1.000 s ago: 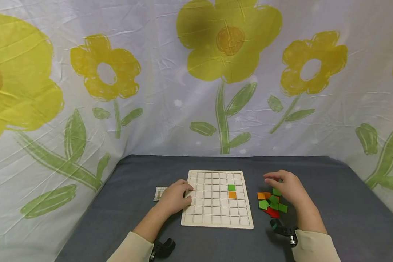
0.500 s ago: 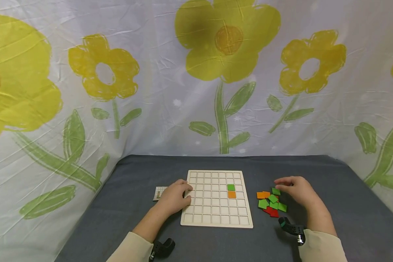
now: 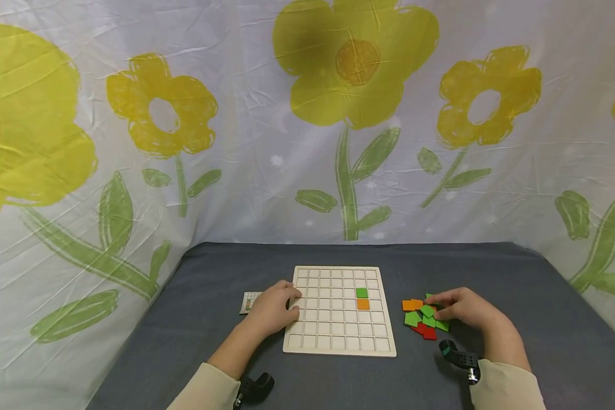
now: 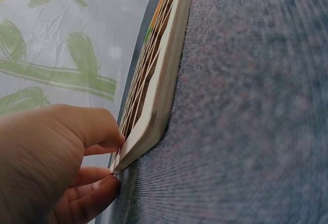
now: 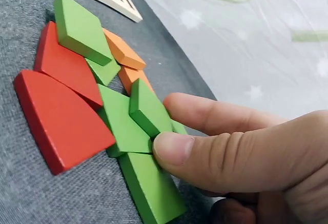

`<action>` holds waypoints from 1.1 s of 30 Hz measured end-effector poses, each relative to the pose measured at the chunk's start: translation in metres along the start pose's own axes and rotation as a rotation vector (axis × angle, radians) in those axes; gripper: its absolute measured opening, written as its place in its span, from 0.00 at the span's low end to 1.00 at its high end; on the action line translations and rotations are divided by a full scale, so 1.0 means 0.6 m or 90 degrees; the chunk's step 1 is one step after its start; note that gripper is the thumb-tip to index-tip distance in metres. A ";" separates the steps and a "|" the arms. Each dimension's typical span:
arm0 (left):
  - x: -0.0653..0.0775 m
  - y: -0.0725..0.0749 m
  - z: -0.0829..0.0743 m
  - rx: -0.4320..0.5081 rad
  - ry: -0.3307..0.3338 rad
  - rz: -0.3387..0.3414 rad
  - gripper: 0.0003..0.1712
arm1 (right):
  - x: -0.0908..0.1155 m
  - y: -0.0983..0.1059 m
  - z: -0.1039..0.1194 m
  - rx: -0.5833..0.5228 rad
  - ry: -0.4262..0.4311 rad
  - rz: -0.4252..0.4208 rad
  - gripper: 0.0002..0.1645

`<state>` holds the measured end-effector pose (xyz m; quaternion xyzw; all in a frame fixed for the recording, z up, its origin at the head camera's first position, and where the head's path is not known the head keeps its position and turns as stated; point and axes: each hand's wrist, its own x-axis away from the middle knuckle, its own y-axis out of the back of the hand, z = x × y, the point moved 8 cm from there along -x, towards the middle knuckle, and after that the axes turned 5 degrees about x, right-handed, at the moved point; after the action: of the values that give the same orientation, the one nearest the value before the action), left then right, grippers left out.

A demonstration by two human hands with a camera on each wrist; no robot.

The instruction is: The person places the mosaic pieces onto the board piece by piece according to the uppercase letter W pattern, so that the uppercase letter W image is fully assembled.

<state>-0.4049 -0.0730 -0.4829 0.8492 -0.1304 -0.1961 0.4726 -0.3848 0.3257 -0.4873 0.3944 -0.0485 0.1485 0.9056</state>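
Note:
A wooden grid board [image 3: 333, 327] lies flat on the table, with one green square tile [image 3: 361, 292] and one orange square tile [image 3: 363, 304] in its cells. My left hand [image 3: 273, 309] grips the board's left edge; in the left wrist view, thumb and fingers lie on either side of its rim near a corner. At the tile pile, my right hand [image 3: 466, 307] has thumb and index finger at opposite edges of a small green tile [image 5: 148, 108], pinching it. The other fingers are partly hidden behind the thumb in the right wrist view.
Under the right hand lie more loose tiles: red ones [image 5: 69, 126], orange ones [image 5: 123, 49] and several green ones [image 5: 82, 29]. A small printed grid card [image 3: 249, 302] sits left of the board, partly covered by the left hand. A flowered curtain [image 3: 256, 142] hangs behind the grey-covered table [image 3: 338, 381].
My right hand has moved right, then down and in to the tile pile, bringing thumb and index finger to a green tile. My left hand stays at the board's edge.

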 end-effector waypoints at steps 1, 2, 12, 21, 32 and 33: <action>0.000 0.000 0.000 0.001 -0.001 0.000 0.18 | -0.001 0.000 -0.001 0.002 -0.003 -0.004 0.23; 0.000 0.001 0.000 0.001 -0.002 0.000 0.17 | -0.002 0.000 -0.002 0.004 -0.007 -0.007 0.23; 0.001 0.002 -0.002 -0.004 -0.004 -0.003 0.17 | -0.005 0.002 -0.004 0.011 -0.034 -0.026 0.21; -0.003 -0.001 0.000 -0.019 -0.002 -0.004 0.17 | 0.005 0.012 0.005 -0.019 -0.027 -0.045 0.23; -0.002 -0.001 0.000 -0.022 -0.002 -0.002 0.17 | 0.002 0.002 0.066 -0.054 0.025 -0.047 0.20; -0.002 -0.001 0.000 -0.021 -0.002 -0.002 0.18 | 0.001 0.000 0.072 -0.053 0.031 -0.046 0.20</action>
<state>-0.4061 -0.0721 -0.4829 0.8412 -0.1261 -0.2003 0.4862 -0.3831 0.2943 -0.4575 0.3542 -0.0186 0.1232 0.9268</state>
